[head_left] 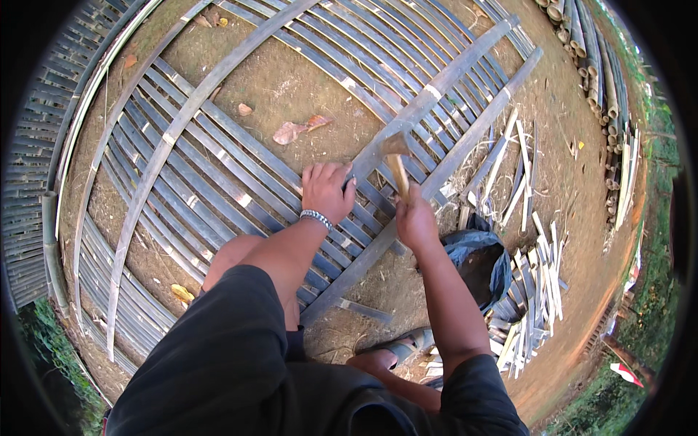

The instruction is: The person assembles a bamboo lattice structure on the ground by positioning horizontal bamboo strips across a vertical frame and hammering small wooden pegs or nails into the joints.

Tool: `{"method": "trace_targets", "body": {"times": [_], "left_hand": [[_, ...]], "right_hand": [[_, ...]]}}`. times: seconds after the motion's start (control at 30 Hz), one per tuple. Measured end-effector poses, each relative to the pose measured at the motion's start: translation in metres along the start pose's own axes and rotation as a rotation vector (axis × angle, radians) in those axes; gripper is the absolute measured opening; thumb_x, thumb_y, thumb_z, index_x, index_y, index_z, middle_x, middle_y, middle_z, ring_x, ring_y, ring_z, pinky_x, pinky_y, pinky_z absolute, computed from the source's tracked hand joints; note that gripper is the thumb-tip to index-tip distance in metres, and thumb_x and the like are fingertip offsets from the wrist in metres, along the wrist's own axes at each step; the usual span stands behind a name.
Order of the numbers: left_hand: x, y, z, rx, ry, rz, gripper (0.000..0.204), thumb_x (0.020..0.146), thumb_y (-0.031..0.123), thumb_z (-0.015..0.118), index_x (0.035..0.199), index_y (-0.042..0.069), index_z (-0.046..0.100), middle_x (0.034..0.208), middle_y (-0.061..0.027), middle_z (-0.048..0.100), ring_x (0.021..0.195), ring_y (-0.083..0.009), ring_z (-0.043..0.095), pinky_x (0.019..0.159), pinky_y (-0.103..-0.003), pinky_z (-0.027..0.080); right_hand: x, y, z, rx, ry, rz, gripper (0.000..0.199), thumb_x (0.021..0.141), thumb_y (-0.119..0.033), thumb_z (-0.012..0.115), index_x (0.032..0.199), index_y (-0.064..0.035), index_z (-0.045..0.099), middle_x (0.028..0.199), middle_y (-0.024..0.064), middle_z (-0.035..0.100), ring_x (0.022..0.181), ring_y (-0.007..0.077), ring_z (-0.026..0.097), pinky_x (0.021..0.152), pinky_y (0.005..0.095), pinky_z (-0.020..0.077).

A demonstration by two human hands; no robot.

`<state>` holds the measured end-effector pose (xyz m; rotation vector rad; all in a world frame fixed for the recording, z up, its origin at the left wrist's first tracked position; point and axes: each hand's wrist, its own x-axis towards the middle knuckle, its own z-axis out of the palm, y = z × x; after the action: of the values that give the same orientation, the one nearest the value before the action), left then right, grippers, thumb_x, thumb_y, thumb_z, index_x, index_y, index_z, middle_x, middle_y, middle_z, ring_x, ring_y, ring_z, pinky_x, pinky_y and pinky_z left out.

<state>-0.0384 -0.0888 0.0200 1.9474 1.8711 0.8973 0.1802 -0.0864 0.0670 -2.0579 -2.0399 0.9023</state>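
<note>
A panel of split-bamboo slats (pixel 218 156) lies on the ground, with wider bamboo strips across it. My left hand (pixel 327 190), a chain bracelet at its wrist, is closed around the lower end of one wide bamboo strip (pixel 429 91), fingers bent over it and thumb toward the right. Part of that strip is hidden beneath the hand. My right hand (pixel 416 221) grips the wooden handle of a hammer (pixel 397 163). The hammer's metal head is over the same strip, just right of my left hand; whether it touches cannot be made out.
Right of my right arm sits a dark plastic bag (pixel 476 258), with loose bamboo offcuts (pixel 542 283) around it. Bamboo poles (pixel 600 69) are stacked at the far right. Another slatted panel (pixel 43 145) stands along the left. Dry leaves (pixel 298 129) lie on the dirt.
</note>
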Motion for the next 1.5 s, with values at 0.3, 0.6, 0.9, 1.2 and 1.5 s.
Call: {"method": "trace_targets", "body": {"times": [0.3, 0.6, 0.9, 1.2, 1.5], "left_hand": [[-0.008, -0.025, 0.012, 0.073, 0.271, -0.255, 0.036, 0.085, 0.005, 0.057, 0.119, 0.007, 0.068, 0.106, -0.0142, 0.065, 0.112, -0.0349, 0.057, 0.110, -0.050, 0.034], [-0.009, -0.031, 0.008, -0.089, 0.330, -0.324, 0.033, 0.085, 0.002, 0.053, 0.115, 0.006, 0.068, 0.104, -0.0159, 0.067, 0.109, -0.0356, 0.060, 0.107, -0.048, 0.037], [-0.003, -0.048, 0.015, -0.587, 0.508, -0.575, 0.027, 0.100, 0.001, 0.043, 0.117, -0.002, 0.064, 0.110, -0.0155, 0.072, 0.104, -0.0249, 0.069, 0.095, -0.035, 0.051], [0.033, -0.028, 0.018, -0.345, 0.048, -0.263, 0.026, 0.097, 0.019, 0.063, 0.116, 0.003, 0.072, 0.102, -0.0194, 0.074, 0.099, -0.0373, 0.071, 0.095, -0.045, 0.053], [0.150, -0.025, 0.058, -0.196, -0.685, -0.344, 0.042, 0.100, 0.035, 0.067, 0.128, 0.004, 0.072, 0.112, -0.0152, 0.078, 0.102, -0.0219, 0.073, 0.092, -0.034, 0.054]], "right_hand": [[-0.040, -0.049, -0.017, 0.229, 0.476, -0.550, 0.020, 0.099, -0.015, 0.064, 0.111, 0.0007, 0.064, 0.100, 0.0263, 0.069, 0.098, 0.0425, 0.069, 0.083, 0.0486, 0.0530], [-0.049, -0.033, 0.005, 0.146, 0.162, -0.165, 0.038, 0.099, -0.014, 0.063, 0.136, -0.0072, 0.054, 0.108, 0.0279, 0.070, 0.096, 0.0504, 0.067, 0.081, 0.0545, 0.0538], [-0.073, -0.042, 0.041, -0.043, -0.152, -0.021, 0.044, 0.098, -0.018, 0.064, 0.139, -0.0115, 0.052, 0.117, 0.0257, 0.069, 0.098, 0.0489, 0.068, 0.086, 0.0541, 0.0554], [-0.155, 0.078, -0.039, -0.027, -0.182, 0.072, 0.044, 0.098, -0.025, 0.066, 0.137, -0.0116, 0.053, 0.109, 0.0259, 0.070, 0.098, 0.0469, 0.068, 0.084, 0.0554, 0.0542], [-0.366, 0.133, -0.112, 0.002, -0.281, 0.521, 0.038, 0.098, -0.021, 0.066, 0.132, -0.0096, 0.055, 0.099, 0.0282, 0.071, 0.094, 0.0514, 0.067, 0.078, 0.0573, 0.0535]]}}
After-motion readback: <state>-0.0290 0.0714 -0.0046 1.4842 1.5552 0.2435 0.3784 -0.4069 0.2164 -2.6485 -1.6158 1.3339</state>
